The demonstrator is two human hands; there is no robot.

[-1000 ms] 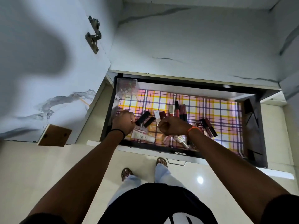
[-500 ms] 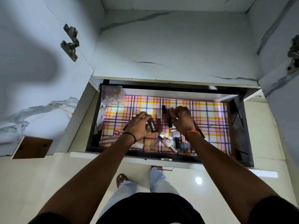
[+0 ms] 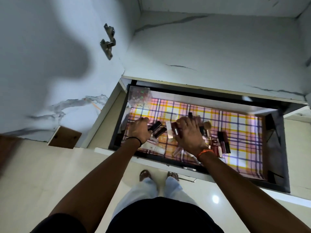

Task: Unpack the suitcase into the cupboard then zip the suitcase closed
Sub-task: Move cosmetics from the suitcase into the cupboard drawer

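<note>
- Step: arranging cosmetics in the cupboard drawer.
- Left hand grips a black tube; right hand fingers curl round lipstick tubes.
- Next, I judge: lay them down tidily.

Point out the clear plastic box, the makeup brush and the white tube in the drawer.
clear plastic box [image 3: 139, 96], head view, on its top face.
makeup brush [image 3: 207, 125], head view, on its bristle head.
white tube [image 3: 154, 148], head view, mid-body.

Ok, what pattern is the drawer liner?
Plaid: the drawer liner has purple and yellow lines on pink and white, seen in the head view.
</note>
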